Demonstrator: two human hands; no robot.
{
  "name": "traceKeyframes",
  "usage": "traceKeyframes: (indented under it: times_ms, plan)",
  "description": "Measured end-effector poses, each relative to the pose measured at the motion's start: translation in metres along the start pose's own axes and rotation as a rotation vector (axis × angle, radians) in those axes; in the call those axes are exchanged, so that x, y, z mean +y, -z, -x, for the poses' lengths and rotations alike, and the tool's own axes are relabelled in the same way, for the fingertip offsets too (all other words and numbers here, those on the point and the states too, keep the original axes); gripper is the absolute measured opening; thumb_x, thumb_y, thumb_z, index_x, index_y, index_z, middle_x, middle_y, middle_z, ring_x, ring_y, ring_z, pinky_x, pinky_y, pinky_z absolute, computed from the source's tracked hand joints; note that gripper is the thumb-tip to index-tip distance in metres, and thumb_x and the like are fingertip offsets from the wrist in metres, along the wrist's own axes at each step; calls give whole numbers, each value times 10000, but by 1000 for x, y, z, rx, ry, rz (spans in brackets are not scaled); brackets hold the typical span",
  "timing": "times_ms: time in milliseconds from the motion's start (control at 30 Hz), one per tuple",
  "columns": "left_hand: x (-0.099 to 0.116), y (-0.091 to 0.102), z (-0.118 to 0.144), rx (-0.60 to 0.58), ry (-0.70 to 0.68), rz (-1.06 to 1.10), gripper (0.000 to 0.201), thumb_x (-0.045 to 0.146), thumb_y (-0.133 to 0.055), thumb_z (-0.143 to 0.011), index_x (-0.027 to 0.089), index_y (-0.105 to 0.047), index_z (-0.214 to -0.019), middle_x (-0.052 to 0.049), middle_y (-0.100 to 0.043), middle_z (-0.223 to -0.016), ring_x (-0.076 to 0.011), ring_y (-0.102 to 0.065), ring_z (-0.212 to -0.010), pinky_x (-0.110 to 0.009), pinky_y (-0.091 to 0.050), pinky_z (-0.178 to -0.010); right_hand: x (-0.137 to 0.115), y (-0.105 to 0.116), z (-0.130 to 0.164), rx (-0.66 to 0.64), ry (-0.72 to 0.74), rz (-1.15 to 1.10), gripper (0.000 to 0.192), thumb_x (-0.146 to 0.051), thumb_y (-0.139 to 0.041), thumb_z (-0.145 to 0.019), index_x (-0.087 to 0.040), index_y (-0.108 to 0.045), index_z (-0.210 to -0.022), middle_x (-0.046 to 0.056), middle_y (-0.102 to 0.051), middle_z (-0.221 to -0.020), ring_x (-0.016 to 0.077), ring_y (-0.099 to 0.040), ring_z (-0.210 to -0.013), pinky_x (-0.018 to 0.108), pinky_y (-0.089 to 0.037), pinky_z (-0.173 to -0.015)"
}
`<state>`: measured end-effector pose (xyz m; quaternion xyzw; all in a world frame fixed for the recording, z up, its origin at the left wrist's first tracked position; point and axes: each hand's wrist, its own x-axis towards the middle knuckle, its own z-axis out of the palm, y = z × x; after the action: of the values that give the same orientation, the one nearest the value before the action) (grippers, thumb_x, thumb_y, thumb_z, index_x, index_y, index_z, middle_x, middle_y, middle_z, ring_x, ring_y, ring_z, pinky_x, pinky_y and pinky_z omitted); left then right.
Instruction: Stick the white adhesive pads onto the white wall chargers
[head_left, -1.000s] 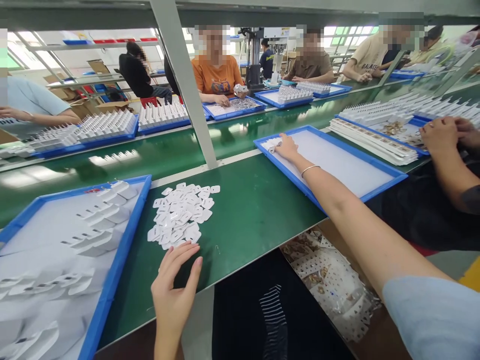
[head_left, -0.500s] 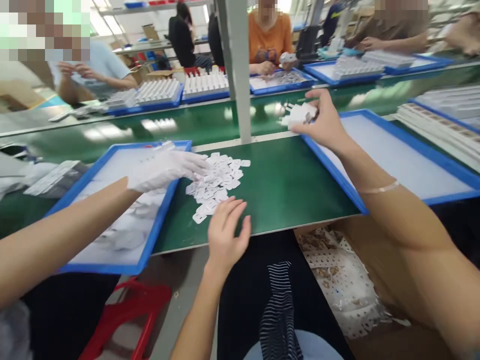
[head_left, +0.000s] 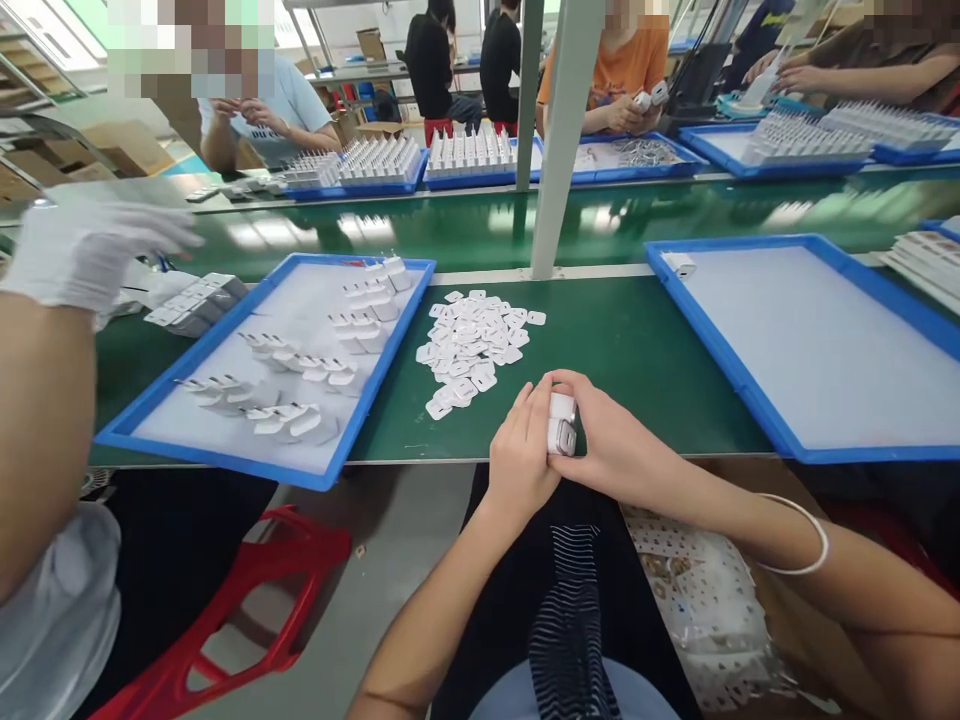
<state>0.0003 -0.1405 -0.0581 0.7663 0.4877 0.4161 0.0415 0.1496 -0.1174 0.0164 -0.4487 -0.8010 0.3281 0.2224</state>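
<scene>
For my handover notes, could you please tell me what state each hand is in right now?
Left hand: closed against the white adapters, holding their left side.
Right hand: closed around the same white adapters.

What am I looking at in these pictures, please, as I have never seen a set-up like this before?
There is no machine at work here: these are a person's own bare hands, seen from one camera worn on the head, looking forward and down. The left hand and right hand together hold small white blocks near the edge of the green work surface. Just beyond lies a loose pile of flat white pieces. The blue-rimmed tray on the left carries pronged white parts; the one on the right has a white part in its far left corner. The gloved hand at far left belongs to a co-worker.
</scene>
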Motion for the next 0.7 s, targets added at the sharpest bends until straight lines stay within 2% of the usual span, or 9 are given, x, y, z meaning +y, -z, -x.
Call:
traceKeyframes:
  times_ms: [100, 200, 300, 400, 467, 533, 567, 633, 700]
  plan:
    - [-10, 15, -1, -8, 0, 12, 690, 95, -494, -890, 187, -290, -1543, -136, -555, -1474, -292, -523, -1395, -435, -510, -1120, -15, -2, -15, -72, 8, -26, 793, -199, -664, -736, -309, -289, -1426, 102, -657, -1188, 327, -651, -1026, 433, -540, -789]
    - [-18, 33, -3, -77, 53, -34, 648, 110, -513, -877, 200, -371, -1502, -140, -499, -1525, -300, -541, -1377, -414, -559, -1044, -30, -10, -28, -104, 27, 20, 898, -184, -649, -717, -270, -226, -1504, 108, -688, -1127, 326, -663, -967, 417, -524, -762]
    - [-29, 44, -1, -16, 92, -90, 576, 110, -513, -884, 197, -465, -1452, -150, -458, -1555, -303, -613, -1297, -371, -601, -942, -41, -11, -40, -136, 46, 66, 921, -169, -636, -718, -218, -223, -1540, 127, -698, -1129, 331, -660, -1010, 413, -516, -793]
    - [-41, 51, 3, 108, 76, 1, 503, 162, -563, -903, 187, -539, -1404, -134, -599, -1431, -290, -626, -1282, -383, -579, -1005, -41, 3, -68, -380, 85, -36, 942, -261, -711, -758, -250, -228, -1568, 102, -707, -1174, 298, -679, -1005, 376, -530, -792]
    - [-46, 58, 8, 169, 170, 138, 468, 211, -636, -893, 206, -592, -1359, -106, -665, -1351, -275, -648, -1253, -388, -564, -1044, -34, 14, -102, -514, 104, -103, 776, -362, -714, -815, -289, -386, -1515, 77, -704, -1230, 271, -679, -1043, 343, -538, -807]
    - [-46, 67, 15, 215, 340, 308, 438, 248, -716, -856, 218, -651, -1288, -92, -703, -1289, -269, -689, -1182, -387, -577, -1032, -24, 18, -143, -332, 69, 6, 449, -369, -625, -902, -233, -615, -1330, 97, -677, -1296, 269, -647, -1115, 338, -524, -857]
    - [-45, 72, 20, 240, 418, 404, 425, 267, -752, -831, 213, -675, -1246, -95, -719, -1258, -274, -708, -1139, -394, -592, -1010, -18, 17, -163, -255, 55, 106, 353, -332, -582, -930, -210, -676, -1247, 108, -663, -1320, 276, -636, -1128, 350, -511, -879]
    - [-42, 82, 30, 294, 531, 605, 412, 292, -793, -795, 188, -700, -1183, -117, -725, -1237, -294, -737, -1061, -409, -632, -927, -7, 10, -196, -233, 45, 188, 291, -243, -602, -907, -179, -733, -1158, 129, -664, -1310, 301, -623, -1125, 372, -486, -892]
    - [-41, 91, 41, 346, 602, 782, 403, 300, -794, -794, 169, -696, -1163, -138, -719, -1238, -306, -759, -981, -410, -665, -820, 3, 2, -217, -281, 49, 213, 286, -197, -667, -849, -180, -763, -1118, 125, -689, -1252, 306, -636, -1073, 368, -475, -866]
